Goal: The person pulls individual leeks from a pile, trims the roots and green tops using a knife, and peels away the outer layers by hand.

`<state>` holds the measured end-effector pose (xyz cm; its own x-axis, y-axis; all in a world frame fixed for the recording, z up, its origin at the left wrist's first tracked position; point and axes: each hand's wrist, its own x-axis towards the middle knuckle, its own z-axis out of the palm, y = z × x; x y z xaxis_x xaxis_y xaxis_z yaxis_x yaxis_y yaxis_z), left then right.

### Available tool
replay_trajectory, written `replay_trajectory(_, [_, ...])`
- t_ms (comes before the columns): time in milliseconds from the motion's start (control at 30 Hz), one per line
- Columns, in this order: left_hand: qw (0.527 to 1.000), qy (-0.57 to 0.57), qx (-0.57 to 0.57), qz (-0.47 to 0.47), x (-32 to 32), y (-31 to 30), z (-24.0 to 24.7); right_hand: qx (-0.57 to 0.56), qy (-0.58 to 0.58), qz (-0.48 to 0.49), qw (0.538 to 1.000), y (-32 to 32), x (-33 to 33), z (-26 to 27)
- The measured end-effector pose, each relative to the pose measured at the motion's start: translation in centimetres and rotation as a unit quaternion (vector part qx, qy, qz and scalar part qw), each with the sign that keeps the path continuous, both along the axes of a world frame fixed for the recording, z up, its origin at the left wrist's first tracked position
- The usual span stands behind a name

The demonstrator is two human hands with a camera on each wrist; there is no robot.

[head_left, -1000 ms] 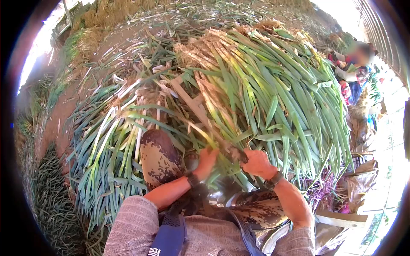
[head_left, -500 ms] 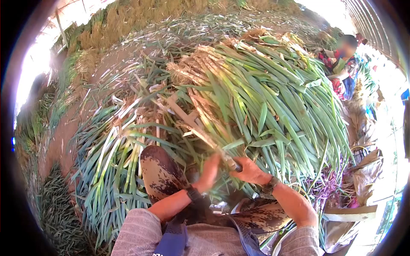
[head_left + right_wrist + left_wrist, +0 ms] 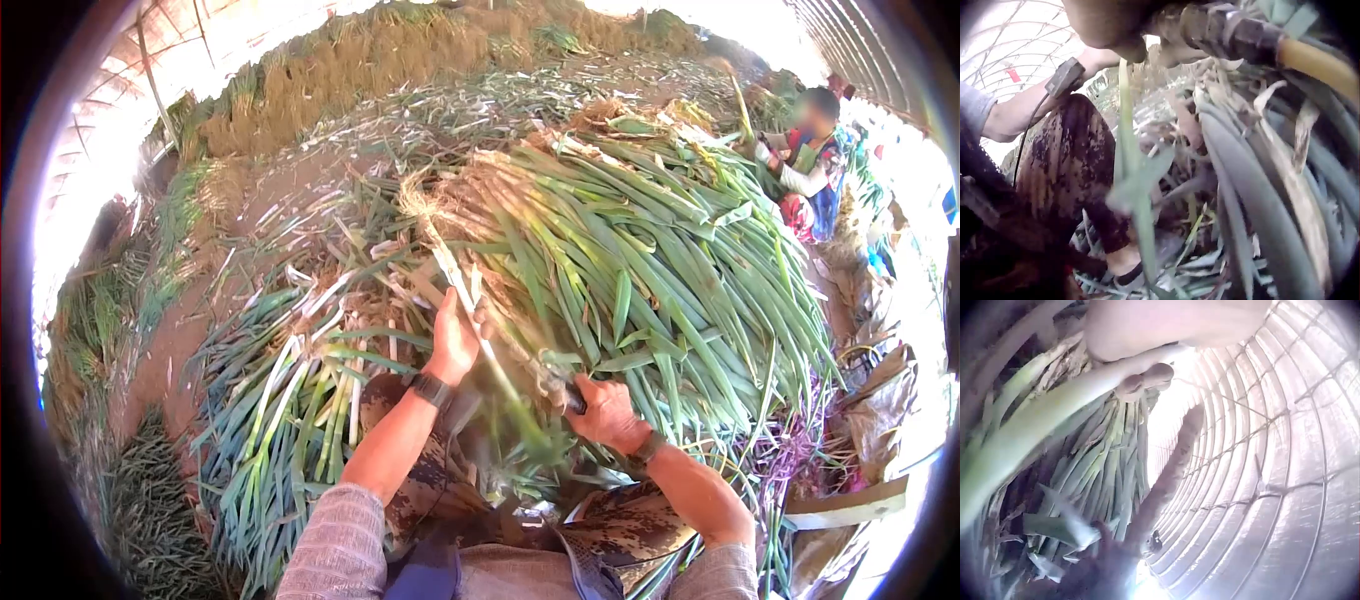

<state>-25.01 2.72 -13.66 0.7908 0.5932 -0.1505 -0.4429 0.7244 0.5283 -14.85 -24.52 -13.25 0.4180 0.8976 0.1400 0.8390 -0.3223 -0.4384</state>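
In the head view my left hand (image 3: 455, 340) grips a large green onion (image 3: 500, 375) around its pale stem. Its root end points away from me over the pile, and its green end, blurred, hangs toward my lap. The white stem also crosses the left wrist view under the fingers (image 3: 1147, 378). My right hand (image 3: 605, 410) grips the dark near end of a brown rod (image 3: 525, 350). Close up, that rod (image 3: 1172, 462) looks rough and tapered. A section wrapped in dark bands (image 3: 1222, 28), with a yellowish part, shows at the right hand.
A big heap of untrimmed green onions (image 3: 640, 250) lies to the front right. Whiter-stemmed ones (image 3: 290, 420) are piled by my left knee. Another person (image 3: 810, 160) is at the far right. Scraps of leaf (image 3: 430, 110) litter the ground behind the heap.
My left hand has moved forward and up from beside the right hand, carrying the onion with it. The right hand keeps its grip. The head view has tilted up.
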Motion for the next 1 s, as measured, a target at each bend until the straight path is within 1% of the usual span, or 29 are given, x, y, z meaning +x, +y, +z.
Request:
replay_trajectory(33, [1.000,0.006,0.014,0.001,0.1,-0.3,0.4,0.057,-0.046,0.006,0.997,0.3,-0.1,0.7])
replay_trajectory(67, [0.999,0.012,0.036,-0.021,0.1,-0.4,0.2,0.057,-0.046,0.001,0.997,0.6,0.0,0.8])
replay_trajectory(133, [0.997,0.005,0.062,-0.033,0.1,-1.3,0.0,0.091,-0.049,0.014,0.995,1.0,0.1,0.7])
replay_trajectory(200, [0.998,0.002,0.049,-0.030,0.5,-1.6,0.1,0.071,-0.048,0.008,0.996,1.5,0.2,1.0])
replay_trajectory(267, [0.999,-0.002,0.036,-0.023,0.8,-1.9,0.1,0.038,-0.042,-0.045,0.997,2.0,0.5,1.9])
replay_trajectory(300, [0.999,0.024,0.034,-0.016,0.9,-2.3,0.2,0.038,-0.043,-0.046,0.997,2.2,0.7,2.0])
replay_trajectory(333, [0.998,0.050,0.032,-0.009,0.9,-2.6,0.2,0.052,-0.044,-0.022,0.997,2.3,0.9,2.0])
replay_trajectory(367, [0.998,0.033,0.046,-0.034,0.7,-2.8,-0.2,0.067,-0.045,0.002,0.997,2.6,1.2,2.1])
replay_trajectory(400, [0.998,0.032,0.047,-0.036,0.6,-3.0,-0.4,0.068,-0.046,0.000,0.997,2.8,1.4,2.4])
replay_trajectory(467, [0.996,0.018,0.075,-0.043,0.5,-3.2,-0.9,0.027,-0.027,-0.061,0.997,3.1,1.5,2.9])
replay_trajectory(500, [0.995,0.042,0.081,-0.034,0.5,-3.6,-0.4,0.034,-0.022,-0.065,0.997,3.1,1.9,3.0])
replay_trajectory(533, [0.995,0.042,0.081,-0.035,0.5,-3.8,-0.2,0.034,-0.023,-0.066,0.997,2.9,2.0,2.9])
replay_trajectory(600, [0.995,0.068,0.069,-0.022,0.5,-4.1,0.3,0.065,-0.028,-0.034,0.997,2.7,2.2,2.6])
replay_trajectory(633, [0.995,0.076,0.059,-0.031,0.5,-4.1,0.5,0.065,-0.028,-0.035,0.997,2.8,2.3,2.5])
replay_trajectory(700, [0.995,0.080,0.048,-0.035,0.3,-4.0,0.9,0.068,-0.023,-0.003,0.997,2.8,2.6,2.5])
replay_trajectory(733, [0.995,0.082,0.036,-0.036,0.2,-3.8,0.9,0.069,-0.021,-0.005,0.997,2.7,2.6,2.7])
replay_trajectory(767, [0.994,0.076,0.054,-0.061,0.2,-3.5,0.9,0.073,-0.012,0.000,0.997,2.6,2.6,2.9])
replay_trajectory(800, [0.994,0.076,0.055,-0.060,0.0,-3.2,0.7,0.078,-0.003,0.007,0.997,2.6,2.6,3.1])
replay_trajectory(867, [0.993,0.042,0.055,-0.096,-0.2,-2.7,0.1,0.088,-0.005,0.015,0.996,2.8,2.7,2.9])
replay_trajectory(900, [0.992,0.071,0.069,-0.075,-0.1,-3.0,0.7,0.098,-0.007,0.022,0.995,2.9,2.6,2.9])
replay_trajectory(933, [0.992,0.072,0.069,-0.074,-0.2,-3.1,0.9,0.098,-0.007,0.022,0.995,2.9,2.5,3.0])
replay_trajectory(1000, [0.987,0.082,0.070,-0.123,-0.4,-3.2,1.1,0.073,-0.020,-0.008,0.997,3.1,2.3,3.6])
